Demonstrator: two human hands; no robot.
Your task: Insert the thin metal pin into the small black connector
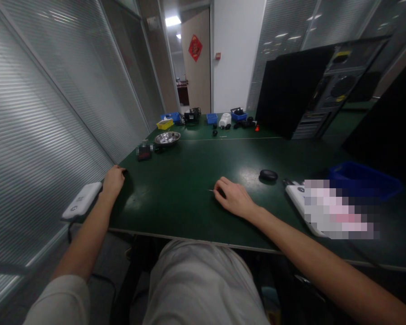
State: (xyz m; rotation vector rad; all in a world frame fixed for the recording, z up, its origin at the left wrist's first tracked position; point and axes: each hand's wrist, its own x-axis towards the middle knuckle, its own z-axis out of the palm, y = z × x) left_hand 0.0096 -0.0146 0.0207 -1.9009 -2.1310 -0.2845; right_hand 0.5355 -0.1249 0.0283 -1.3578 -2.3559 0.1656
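Observation:
My right hand (235, 197) rests low over the green table, with thumb and forefinger pinched together. Out of the pinch pokes a thin, pale, needle-like piece (210, 190), too small to name more exactly. At the table's left edge, close to the blinds, lies my left hand (113, 179) with its fingers curled in. What those fingers hold, if anything, is hidden. Beside the left wrist is a white power bank (82, 200) with a cable. A black oval case (268, 175) lies to the right of my right hand.
Far right are a computer tower (294, 90), a blue bin (365, 180) and a white device (301, 207) partly pixelated. A metal bowl (167, 139) with small pieces stands back left. Behind it are a yellow tray (165, 124), blue trays and black cables.

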